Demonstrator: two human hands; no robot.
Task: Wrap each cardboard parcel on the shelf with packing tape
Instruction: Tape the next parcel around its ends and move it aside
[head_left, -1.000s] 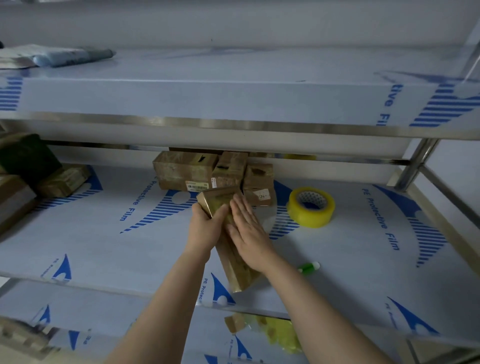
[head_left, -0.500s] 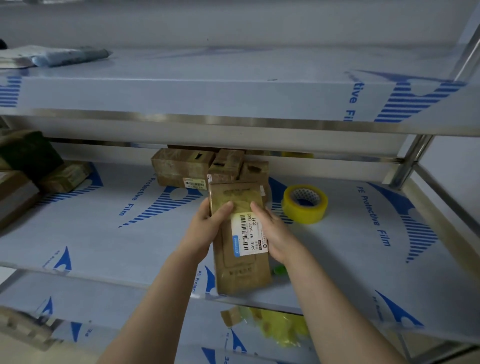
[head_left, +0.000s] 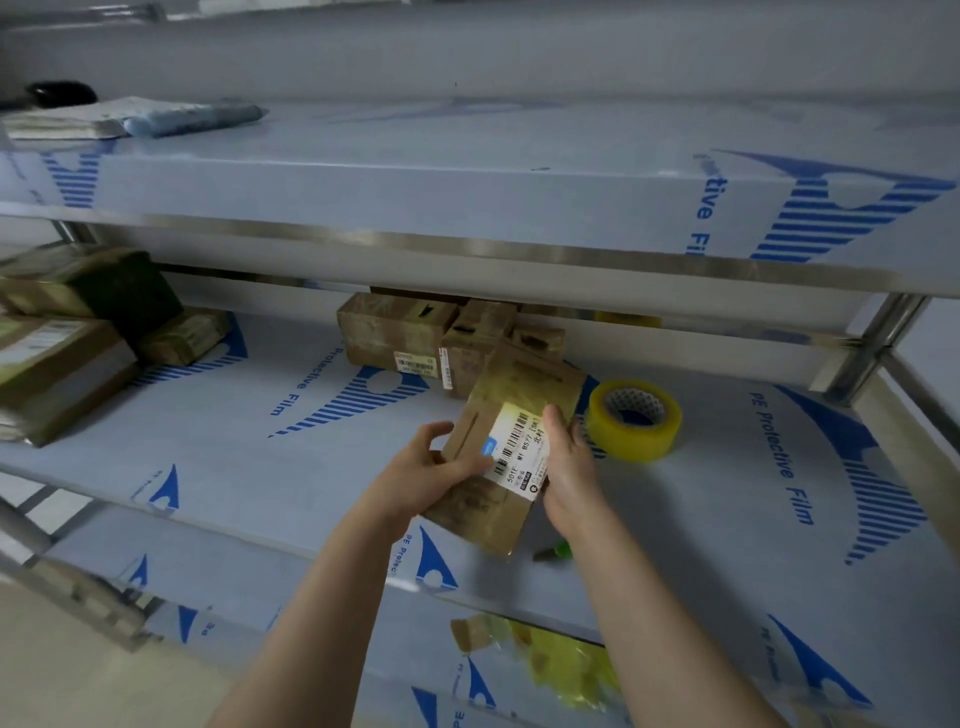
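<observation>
Parcel of flat brown cardboard (head_left: 519, 387) with a white barcode label (head_left: 519, 452): where is it?

Between both hands, over the front part of the middle steel shelf (head_left: 249, 467), which is covered in pale film with blue print. The label side faces up. The far end leans right, toward the roll of yellow packing tape (head_left: 635, 422).

Does it rest on the shelf?

I cannot tell. Its near corner lies close to the front edge, just beside a small green pen-like thing (head_left: 557, 551).

And the hands?

The left hand (head_left: 423, 475) grips the left long edge, with the thumb laid across the top face at the label's edge and the fingers curled underneath. The right hand (head_left: 569, 470) holds the right edge with the thumb on the label and the fingers wrapped behind, mostly hidden.

The tape roll?

It lies flat on the same shelf with its hole upward, just beside the right hand but apart from it.

Other parcels?

Several brown cardboard boxes (head_left: 395, 338) huddle at the back of the shelf, behind the held parcel. A stack of larger taped parcels (head_left: 62, 364) sits at the left end. Flat white and blue packets (head_left: 135, 117) lie on the shelf above. On the shelf below there is crumpled yellow tape (head_left: 566, 665) next to a scrap of cardboard.
</observation>
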